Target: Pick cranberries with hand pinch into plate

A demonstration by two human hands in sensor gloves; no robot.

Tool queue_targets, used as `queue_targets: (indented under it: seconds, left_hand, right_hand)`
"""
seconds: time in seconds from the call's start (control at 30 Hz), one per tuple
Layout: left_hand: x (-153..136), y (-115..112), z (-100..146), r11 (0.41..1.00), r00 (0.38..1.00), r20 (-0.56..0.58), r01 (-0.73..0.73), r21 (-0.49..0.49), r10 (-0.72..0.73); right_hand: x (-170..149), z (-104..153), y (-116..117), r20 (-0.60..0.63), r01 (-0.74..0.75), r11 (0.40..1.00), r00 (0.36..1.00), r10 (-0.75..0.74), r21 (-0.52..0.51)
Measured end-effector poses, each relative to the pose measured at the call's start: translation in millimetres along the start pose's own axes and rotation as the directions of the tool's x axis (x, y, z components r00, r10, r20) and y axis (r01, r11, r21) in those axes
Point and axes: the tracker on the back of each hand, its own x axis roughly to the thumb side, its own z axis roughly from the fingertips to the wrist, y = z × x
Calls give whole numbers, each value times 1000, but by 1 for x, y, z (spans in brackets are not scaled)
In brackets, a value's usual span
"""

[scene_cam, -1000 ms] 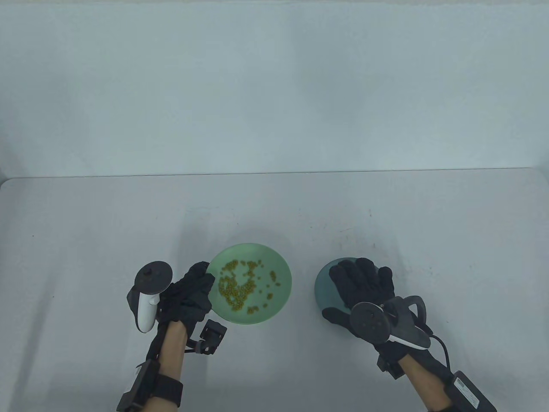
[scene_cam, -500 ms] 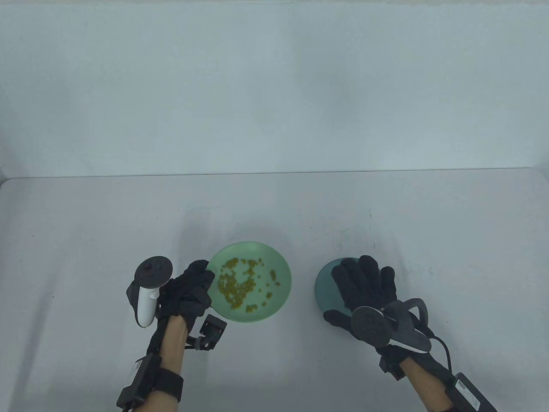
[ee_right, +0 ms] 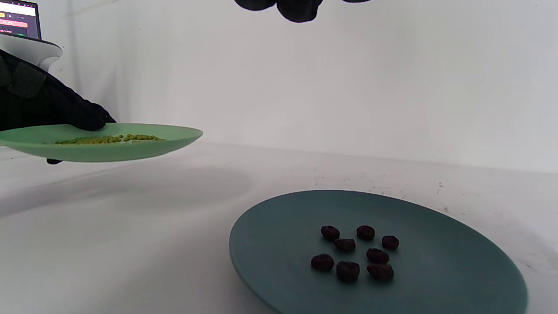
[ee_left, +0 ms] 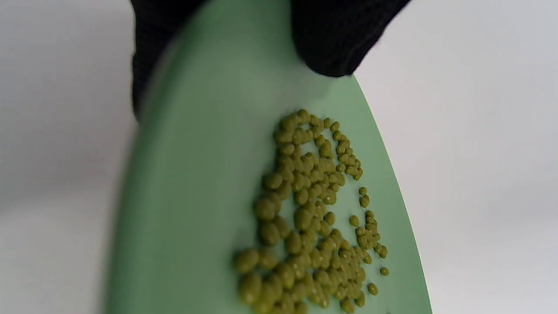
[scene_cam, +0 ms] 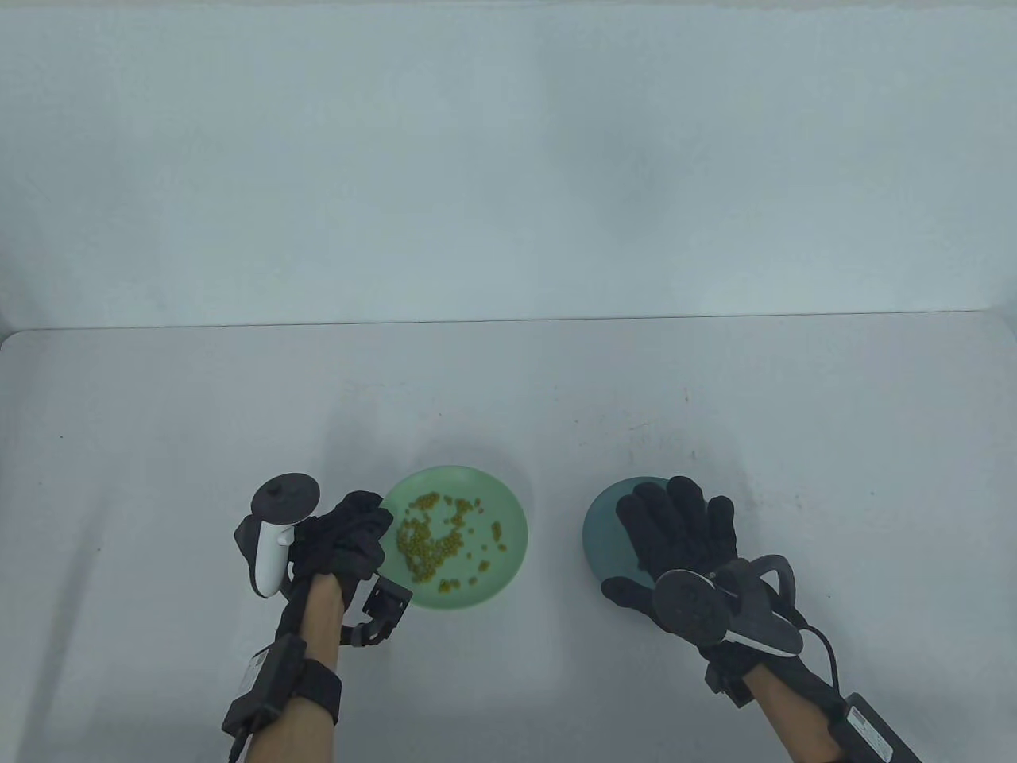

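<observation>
A teal plate [scene_cam: 605, 528] lies on the table at the right, mostly hidden in the table view by my right hand [scene_cam: 675, 517]. The hand hovers over it, open and empty, fingers spread. In the right wrist view the teal plate [ee_right: 436, 270] holds several dark cranberries [ee_right: 353, 253], and my fingertips [ee_right: 298, 8] hang well above them. My left hand [scene_cam: 380, 520] grips the left rim of a light green plate [scene_cam: 508, 548] holding many small green peas [scene_cam: 429, 544]. That green plate [ee_right: 130, 150] is held above the table. In the left wrist view my thumb [ee_left: 335, 35] presses on its rim [ee_left: 196, 174].
The grey table [scene_cam: 508, 381] ends at a pale wall behind. A screen [ee_right: 19, 19] shows at the top left of the right wrist view. The green plate casts a shadow on the table between the two plates.
My left hand has carried the green plate a little to the left and toward the near edge. My right hand has stayed over the teal plate, almost still.
</observation>
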Motion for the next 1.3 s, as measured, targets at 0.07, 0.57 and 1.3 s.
queue_targets:
  seconds: [0.07, 0.57, 1.3]
  left_hand:
    - [-3, -4, -4, 1000, 1000, -16, 14, -6, -14]
    - [-6, -28, -25, 996, 994, -65, 86, -34, -88]
    - [9, -37, -31, 940, 939, -47, 342, 10, -341]
  right_hand:
    - [0, 0, 0, -1, 2, 1000, 1000, -2, 3]
    - [0, 0, 1, 0, 7, 1000, 1000, -7, 23]
    - [0, 0, 0, -11, -8, 1000, 1000, 8, 13]
